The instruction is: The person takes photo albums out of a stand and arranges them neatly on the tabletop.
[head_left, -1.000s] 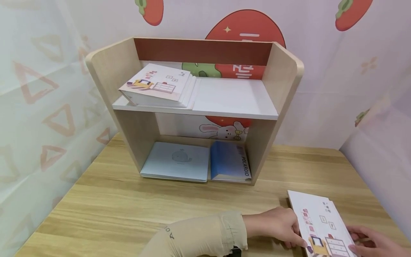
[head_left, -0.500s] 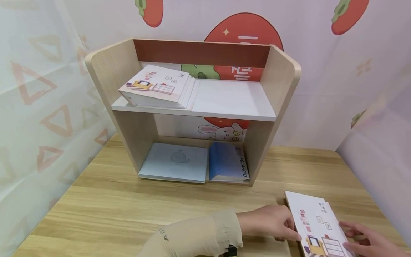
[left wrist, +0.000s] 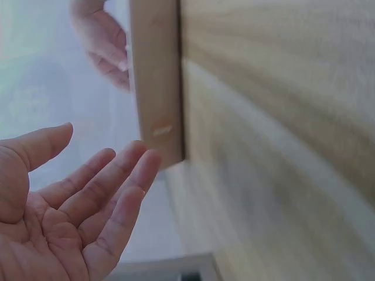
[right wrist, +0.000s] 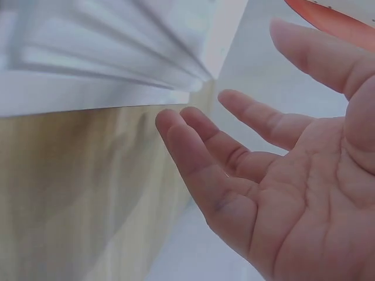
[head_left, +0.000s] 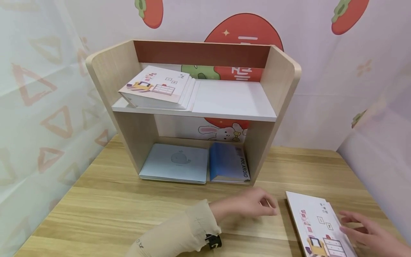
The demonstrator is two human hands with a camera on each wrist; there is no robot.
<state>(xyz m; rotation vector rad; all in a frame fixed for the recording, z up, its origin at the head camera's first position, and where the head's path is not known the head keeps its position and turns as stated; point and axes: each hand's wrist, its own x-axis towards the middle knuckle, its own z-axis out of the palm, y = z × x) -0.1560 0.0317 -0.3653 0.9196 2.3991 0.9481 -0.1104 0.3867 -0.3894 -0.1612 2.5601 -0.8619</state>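
Note:
On the table at the lower right of the head view lies a white album (head_left: 316,221) printed with a yellow armchair and a chest of drawers. My left hand (head_left: 245,205) hovers to the left of it, apart from its spine and holding nothing. In the left wrist view that left hand (left wrist: 76,216) has its fingers loosely spread beside the album's pinkish spine (left wrist: 158,88). My right hand (head_left: 369,230) is at the album's right edge; whether it touches is unclear. The right wrist view shows the right hand (right wrist: 281,170) with relaxed fingers near the white page edges (right wrist: 117,64).
A two-tier wooden shelf (head_left: 273,85) stands at the back of the table (head_left: 128,214). Similar white albums (head_left: 157,85) lie stacked on its upper left. Below are a pale blue whale-print album (head_left: 176,162) and a blue POLAROID album (head_left: 228,162). Printed cloth surrounds the table.
My left hand has let go of the album's left edge and moved left, away from it. The right hand's fingers have loosened at the right edge. The album has stayed in place.

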